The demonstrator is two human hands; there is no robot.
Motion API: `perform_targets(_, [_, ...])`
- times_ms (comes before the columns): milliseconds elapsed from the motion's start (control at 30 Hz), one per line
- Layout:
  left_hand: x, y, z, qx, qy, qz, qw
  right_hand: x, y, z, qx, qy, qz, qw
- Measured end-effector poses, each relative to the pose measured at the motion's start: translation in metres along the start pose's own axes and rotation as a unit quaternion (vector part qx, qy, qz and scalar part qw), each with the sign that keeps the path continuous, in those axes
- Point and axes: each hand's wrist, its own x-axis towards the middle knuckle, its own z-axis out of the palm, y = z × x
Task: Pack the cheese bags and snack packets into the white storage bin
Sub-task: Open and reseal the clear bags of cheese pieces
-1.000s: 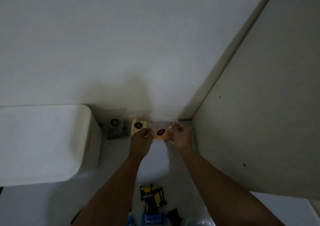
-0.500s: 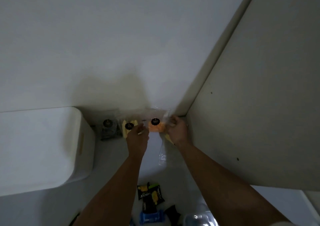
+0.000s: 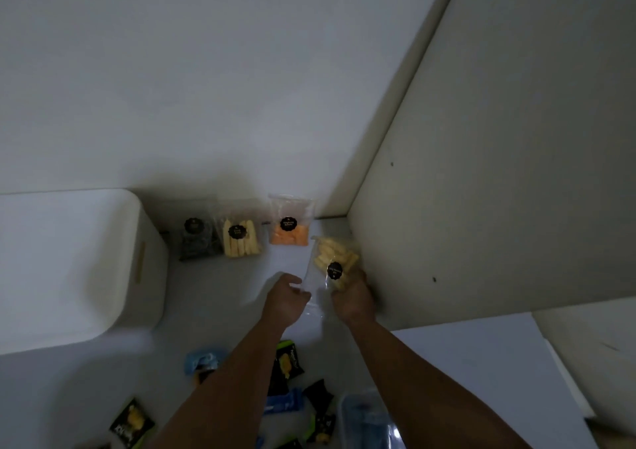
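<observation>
My right hand [image 3: 352,299] grips a clear bag of pale yellow cheese pieces [image 3: 332,259] with a black round label, lifted off the surface by the right wall. My left hand [image 3: 287,299] hovers beside it at the bag's clear left edge, fingers loosely curled; contact is unclear. Three more bags lean on the back wall: an orange cheese bag [image 3: 289,232], a yellow cheese stick bag [image 3: 240,238] and a dark bag [image 3: 198,238]. The white storage bin [image 3: 69,266] stands at the left. Black and blue snack packets [image 3: 287,362] lie near my forearms.
A white side panel [image 3: 481,173] rises close on the right, and a white back wall stands behind the bags. A clear plastic container [image 3: 368,417] with blue contents sits at the bottom right. More dark snack packets [image 3: 132,423] lie at the bottom left.
Both hands left the orange cheese bag, which now leans on the back wall. My right hand has picked up the pale yellow cheese bag and both hands have drawn back toward me.
</observation>
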Motion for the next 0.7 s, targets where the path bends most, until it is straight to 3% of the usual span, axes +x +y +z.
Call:
perform_targets(167, [-0.036,0.008,-0.004,-0.007,0.011,0.018,1.0,-0.016,0.015,-0.021,0.119,0.027,-0.027,0.992])
perform_targets(267, [-0.062,0.02,-0.014,-0.081,0.012,0.025,0.996,-0.031,0.007,-0.04,0.259,-0.056,0.056,0.963])
perform_targets(367, [-0.097,0.032,-0.024,-0.186,0.014,0.059,0.981,-0.049,-0.003,-0.058,0.321,-0.115,0.097,0.935])
perform_targets(533, [-0.142,0.042,-0.032,-0.207,0.042,0.122,0.97,-0.084,-0.021,-0.077,0.377,-0.188,0.104,0.901])
perform_targets(700, [-0.169,0.037,-0.038,-0.224,0.073,0.144,0.961,-0.106,-0.023,-0.076,0.457,-0.254,0.154,0.838])
